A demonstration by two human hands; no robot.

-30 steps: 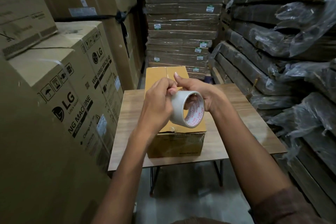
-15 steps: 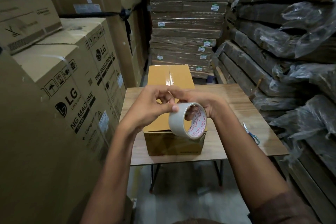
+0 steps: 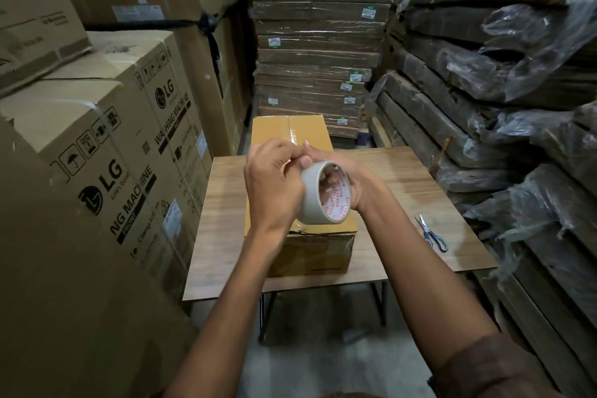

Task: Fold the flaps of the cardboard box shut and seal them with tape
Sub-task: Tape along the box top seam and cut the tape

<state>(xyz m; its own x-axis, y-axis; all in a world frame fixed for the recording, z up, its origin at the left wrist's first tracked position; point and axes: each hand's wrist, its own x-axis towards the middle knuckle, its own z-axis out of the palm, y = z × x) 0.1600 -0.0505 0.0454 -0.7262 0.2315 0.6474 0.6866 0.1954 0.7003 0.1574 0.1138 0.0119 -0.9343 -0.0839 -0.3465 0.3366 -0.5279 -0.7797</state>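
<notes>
A yellow-brown cardboard box [image 3: 310, 129] lies on the wooden table [image 3: 403, 178], its top flaps folded flat with a shiny strip of tape along the centre seam. Above the box I hold a roll of pale tape [image 3: 315, 200] with red print inside its core. My right hand [image 3: 355, 184] grips the roll, fingers through the core. My left hand [image 3: 274, 184] curls over the roll's outer face, thumb and fingertips pinching at its top edge. My hands hide the middle of the box top.
Blue-handled scissors [image 3: 433, 233] lie on the table to the right of the box. Tall LG washing machine cartons [image 3: 106, 178] crowd the left. Wrapped flat cardboard stacks [image 3: 316, 42] stand behind the table and plastic-covered bundles [image 3: 484, 90] fill the right.
The view shifted left and slightly down, bringing the scissors into sight. My hands stay over the box with the roll, the left fingers still working at its top edge.
</notes>
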